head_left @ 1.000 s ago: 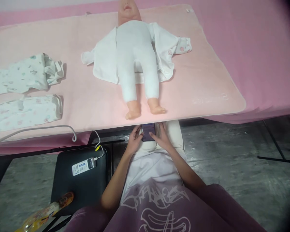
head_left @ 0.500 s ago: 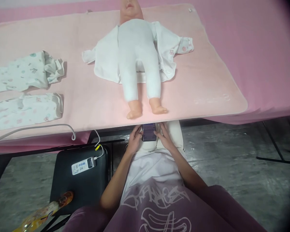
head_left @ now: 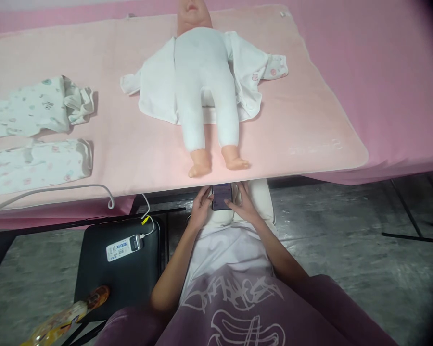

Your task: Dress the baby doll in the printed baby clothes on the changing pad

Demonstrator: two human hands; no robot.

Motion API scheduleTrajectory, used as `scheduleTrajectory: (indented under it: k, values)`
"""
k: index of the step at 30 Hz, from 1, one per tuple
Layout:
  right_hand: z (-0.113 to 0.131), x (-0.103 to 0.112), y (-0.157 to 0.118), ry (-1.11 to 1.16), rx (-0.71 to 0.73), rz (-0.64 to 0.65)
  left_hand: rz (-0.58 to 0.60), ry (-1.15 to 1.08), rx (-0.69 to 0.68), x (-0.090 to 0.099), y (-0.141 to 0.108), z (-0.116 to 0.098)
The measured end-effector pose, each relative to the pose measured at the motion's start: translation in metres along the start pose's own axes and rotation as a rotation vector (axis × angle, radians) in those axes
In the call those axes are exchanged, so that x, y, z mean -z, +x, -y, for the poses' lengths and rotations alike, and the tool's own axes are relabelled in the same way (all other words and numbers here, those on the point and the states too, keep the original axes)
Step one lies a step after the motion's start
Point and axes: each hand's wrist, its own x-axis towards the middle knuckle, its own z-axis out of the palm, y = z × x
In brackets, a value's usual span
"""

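A dark phone (head_left: 222, 198) with a lit screen lies over my lap at the table's front edge. My left hand (head_left: 202, 206) grips its left side. My right hand (head_left: 242, 204) holds the right side, its thumb over the lower right of the screen. The table edge partly hides the phone's top and the fingertips. Above them, on the pink mat (head_left: 292, 120), a baby doll (head_left: 205, 72) lies on its back in a white body cover, feet toward me. An open white shirt (head_left: 157, 81) is spread under it.
Two folded printed baby garments (head_left: 32, 108) lie at the left of the mat. A white cable (head_left: 75, 187) crosses the front left edge. On a black stool (head_left: 126, 283) below rests a white power bank (head_left: 124, 247). A yellow-labelled bottle (head_left: 57, 324) stands at lower left.
My right thumb has moved left, further over the phone's screen. My left hand looks unchanged. The view has shifted very slightly.
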Motion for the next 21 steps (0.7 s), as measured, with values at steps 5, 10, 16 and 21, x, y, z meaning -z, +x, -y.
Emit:
scheduleTrajectory:
  k: [5, 10, 16, 21]
  values:
    - [0.006, -0.016, 0.002, -0.009, 0.024, -0.123, 0.009, -0.003, -0.007, 0.000, -0.001, 0.000]
    - [0.002, -0.011, 0.003, -0.003, 0.032, -0.096, -0.019, 0.020, -0.015, -0.002, -0.001, -0.004]
    - [-0.002, 0.000, 0.001, 0.017, 0.031, -0.052, -0.072, 0.038, -0.049, -0.010, -0.001, -0.011]
    - [0.007, -0.008, -0.002, 0.010, 0.009, -0.053, -0.079, 0.042, -0.050, -0.015, -0.001, -0.014]
